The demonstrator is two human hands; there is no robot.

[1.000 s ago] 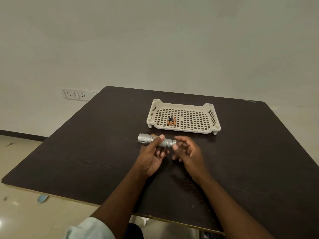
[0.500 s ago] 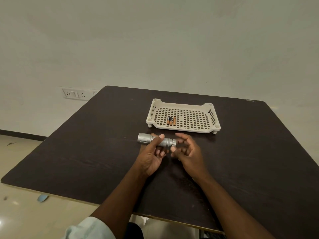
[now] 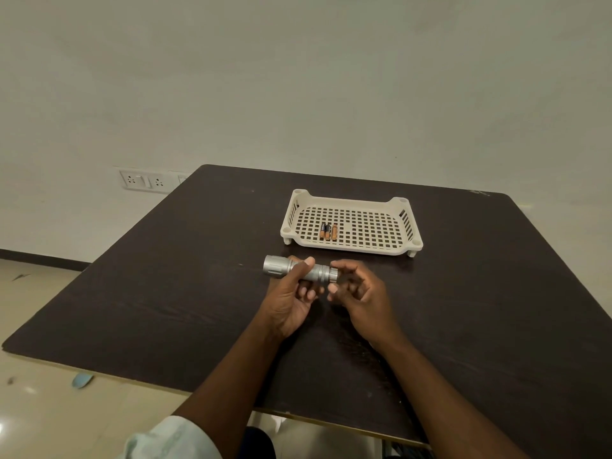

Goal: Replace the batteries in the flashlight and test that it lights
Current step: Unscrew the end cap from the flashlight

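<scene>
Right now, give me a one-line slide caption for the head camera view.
Left hand grips a silver flashlight while the right hand pinches its tail cap; three batteries wait in a tray.

The right hand (image 3: 359, 294) has closed its fingertips onto the flashlight's (image 3: 299, 271) tail cap (image 3: 333, 275).

Dim, even indoor light, greenish-grey on the wall (image 3: 298, 77). Soft, faint shadows under the tray (image 3: 351, 248) on the dark table (image 3: 165, 293). Slight glare on the floor (image 3: 3, 425) at lower left. Wide-angle bending at edges; focus fairly sharp.
</scene>
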